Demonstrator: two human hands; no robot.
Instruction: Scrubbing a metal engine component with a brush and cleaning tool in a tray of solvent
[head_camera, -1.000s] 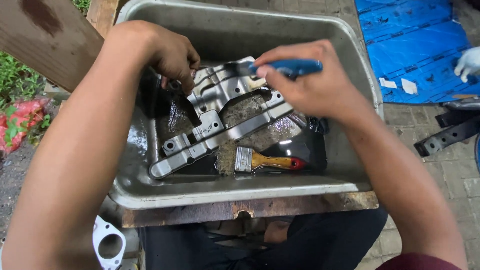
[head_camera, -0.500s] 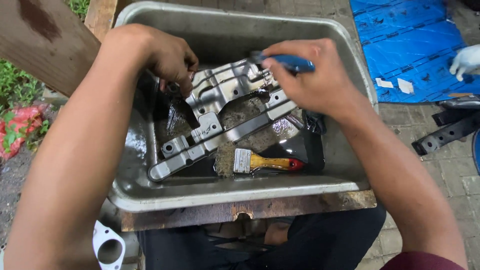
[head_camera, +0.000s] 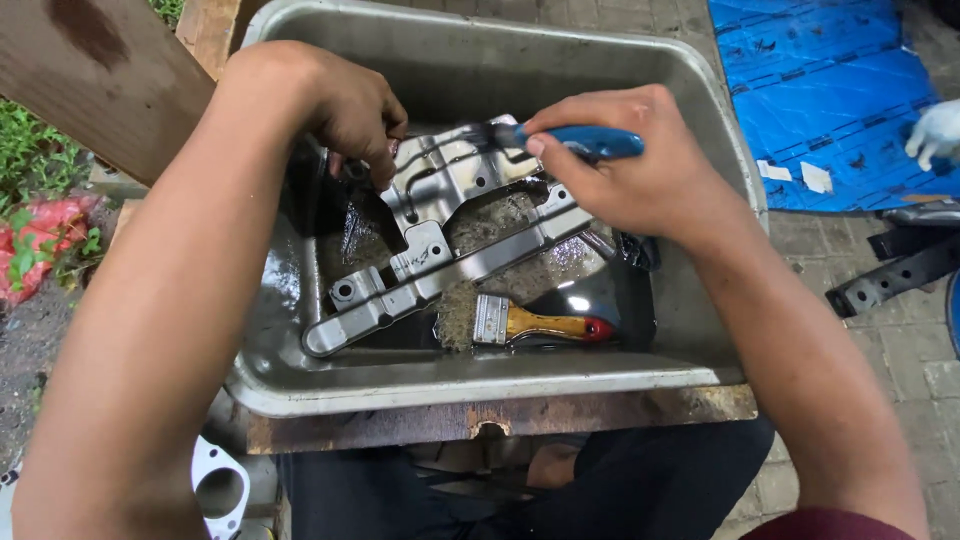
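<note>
Head view: a grey metal bracket (head_camera: 440, 255) is propped aslant in a steel tub (head_camera: 690, 180) over dark liquid. Its upper edge is gripped by the closed left hand (head_camera: 345, 110). A blue-handled brush (head_camera: 570, 140) is pinched in the closed right hand (head_camera: 640, 165), bristles touching the bracket's top. A yellow-handled paintbrush (head_camera: 525, 322) is seen lying just beside the bracket.

The left hand (head_camera: 350, 110) covers the upper-left corner of the metal bracket (head_camera: 440, 240). Dark liquid half hides the paintbrush (head_camera: 530, 325). A gloved hand (head_camera: 938, 132) is cut off at the right edge.
</note>
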